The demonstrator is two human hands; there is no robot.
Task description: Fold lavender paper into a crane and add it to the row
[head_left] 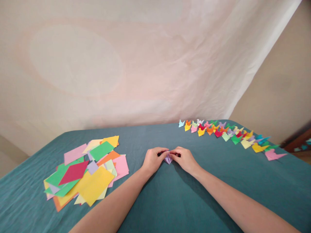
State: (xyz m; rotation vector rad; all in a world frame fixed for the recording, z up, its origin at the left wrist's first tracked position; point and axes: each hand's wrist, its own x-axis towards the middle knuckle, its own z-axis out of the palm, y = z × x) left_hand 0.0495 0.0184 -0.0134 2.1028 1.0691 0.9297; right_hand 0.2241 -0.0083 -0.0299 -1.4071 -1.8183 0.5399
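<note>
A small folded piece of purple origami paper (168, 159) is at the middle of the table, its lower point towards me and its upper part covered by fingers. My left hand (155, 159) pinches its left side between thumb and fingers. From the other side, my right hand (184, 158) grips the right edge the same way, so the fingertips of both hands nearly meet over the paper. The exact shape of the folds is too small to make out.
Loose coloured paper squares (96, 183) lie overlapping in a heap to the left. Several rows of small folded paper birds (235, 139) stand at the back right. A dark green cloth (150, 207) covers the table, and a pale curtain (145, 64) hangs behind it.
</note>
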